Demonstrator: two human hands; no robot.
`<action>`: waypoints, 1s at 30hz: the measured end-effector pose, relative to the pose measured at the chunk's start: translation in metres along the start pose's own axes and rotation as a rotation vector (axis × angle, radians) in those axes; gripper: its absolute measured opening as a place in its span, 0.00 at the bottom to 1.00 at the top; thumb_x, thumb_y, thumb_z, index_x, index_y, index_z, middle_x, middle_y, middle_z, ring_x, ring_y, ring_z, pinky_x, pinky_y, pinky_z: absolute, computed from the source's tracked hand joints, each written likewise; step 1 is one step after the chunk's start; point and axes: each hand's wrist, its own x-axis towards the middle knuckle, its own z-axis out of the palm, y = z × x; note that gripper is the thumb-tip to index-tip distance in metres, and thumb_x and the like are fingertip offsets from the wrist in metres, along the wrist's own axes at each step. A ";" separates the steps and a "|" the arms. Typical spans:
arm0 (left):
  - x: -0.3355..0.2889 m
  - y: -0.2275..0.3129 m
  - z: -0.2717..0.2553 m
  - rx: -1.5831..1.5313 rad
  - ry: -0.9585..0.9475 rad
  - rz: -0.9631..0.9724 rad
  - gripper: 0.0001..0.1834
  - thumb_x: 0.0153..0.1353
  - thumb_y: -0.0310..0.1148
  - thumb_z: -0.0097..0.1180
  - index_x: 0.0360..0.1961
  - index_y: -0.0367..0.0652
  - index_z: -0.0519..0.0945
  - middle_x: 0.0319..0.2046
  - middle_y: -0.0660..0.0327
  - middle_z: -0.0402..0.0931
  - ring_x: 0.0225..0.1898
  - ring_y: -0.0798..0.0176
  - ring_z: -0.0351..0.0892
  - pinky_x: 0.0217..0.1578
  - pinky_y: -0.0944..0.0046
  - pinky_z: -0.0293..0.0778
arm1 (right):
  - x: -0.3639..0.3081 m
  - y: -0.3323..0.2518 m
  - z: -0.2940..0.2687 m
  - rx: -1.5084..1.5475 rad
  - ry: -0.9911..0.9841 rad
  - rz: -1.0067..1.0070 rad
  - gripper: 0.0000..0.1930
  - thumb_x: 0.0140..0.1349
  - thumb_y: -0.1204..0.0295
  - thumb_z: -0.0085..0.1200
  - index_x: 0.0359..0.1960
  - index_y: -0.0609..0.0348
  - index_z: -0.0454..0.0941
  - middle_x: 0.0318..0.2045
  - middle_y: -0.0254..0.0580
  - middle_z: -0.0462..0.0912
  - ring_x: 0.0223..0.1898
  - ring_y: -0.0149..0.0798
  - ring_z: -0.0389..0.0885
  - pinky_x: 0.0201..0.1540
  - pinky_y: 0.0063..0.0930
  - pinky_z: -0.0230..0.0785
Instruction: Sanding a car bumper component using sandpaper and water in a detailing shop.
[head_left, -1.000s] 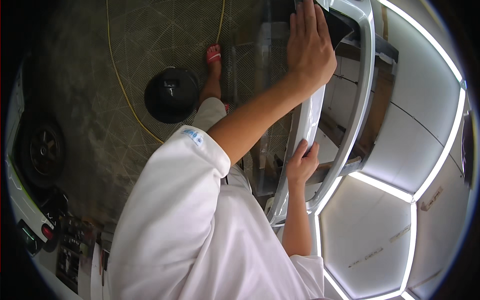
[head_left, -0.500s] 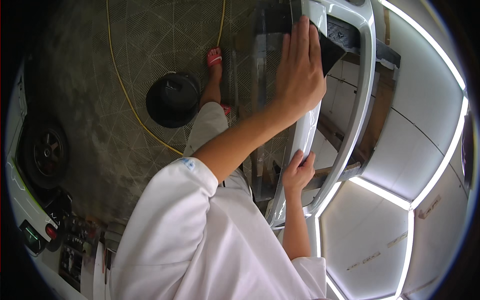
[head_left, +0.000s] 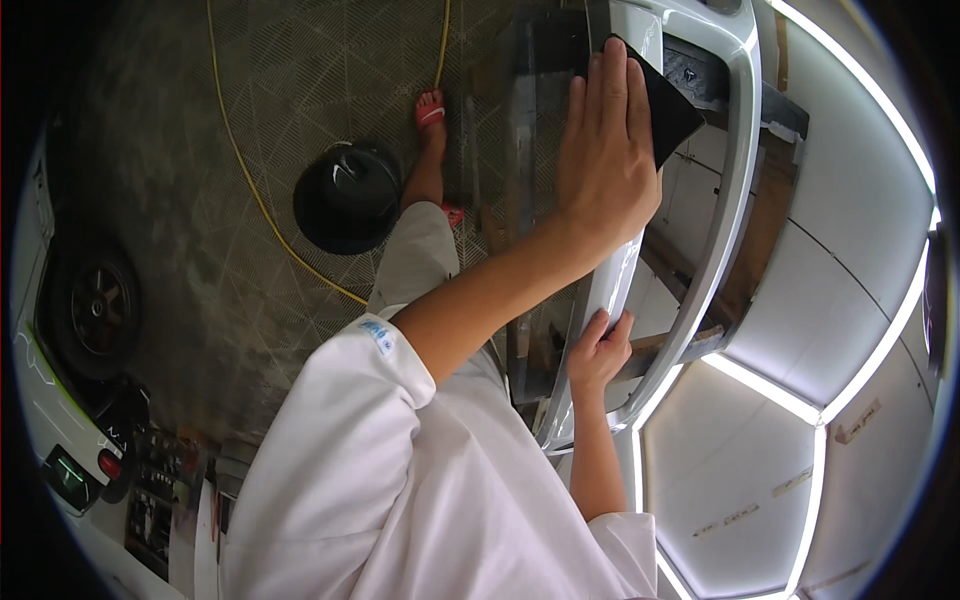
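A glossy white car bumper (head_left: pixel 625 250) runs from top to bottom, right of my body. My left hand (head_left: pixel 612 150) lies flat on its upper part, fingers stretched out and pointing away from me. Under that palm is a thin black sheet (head_left: pixel 672 115) that looks like sandpaper; its corner sticks out on the right. The left thumb is hidden. Lower down, my right hand (head_left: pixel 598 352) is closed round the bumper's bar, thumb on top. Its other fingertips are mostly hidden.
A dark stand with wooden parts (head_left: pixel 765 230) lies behind the bumper. Left of my leg a black bucket (head_left: pixel 347 200) stands on the tiled floor, beside a yellow hose (head_left: pixel 240 165). A car wheel (head_left: pixel 100 305) is at far left. Lit white panels (head_left: pixel 740 480) line the right.
My left hand and the black sheet have shifted slightly right and towards me, and more of the sheet's corner shows. My right hand keeps its grip on the bumper.
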 end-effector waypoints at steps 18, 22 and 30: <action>-0.020 -0.001 -0.017 0.272 -0.208 0.271 0.33 0.64 0.37 0.52 0.68 0.32 0.72 0.74 0.49 0.63 0.76 0.51 0.58 0.75 0.33 0.46 | -0.003 0.003 -0.003 -0.098 -0.024 0.090 0.18 0.69 0.58 0.55 0.48 0.61 0.76 0.23 0.55 0.82 0.26 0.61 0.83 0.29 0.48 0.74; -0.040 -0.011 -0.026 0.266 -0.287 0.386 0.45 0.58 0.44 0.63 0.73 0.30 0.64 0.77 0.45 0.55 0.78 0.48 0.55 0.74 0.31 0.45 | -0.003 0.001 -0.005 -0.101 -0.051 0.116 0.19 0.68 0.58 0.56 0.49 0.62 0.76 0.23 0.55 0.82 0.26 0.60 0.83 0.30 0.47 0.74; -0.066 0.009 -0.016 0.139 -0.270 0.184 0.47 0.57 0.35 0.64 0.72 0.20 0.59 0.77 0.33 0.47 0.77 0.34 0.52 0.72 0.30 0.49 | -0.003 0.000 -0.004 -0.110 -0.027 0.108 0.17 0.69 0.58 0.55 0.47 0.60 0.77 0.24 0.56 0.83 0.27 0.62 0.84 0.31 0.48 0.75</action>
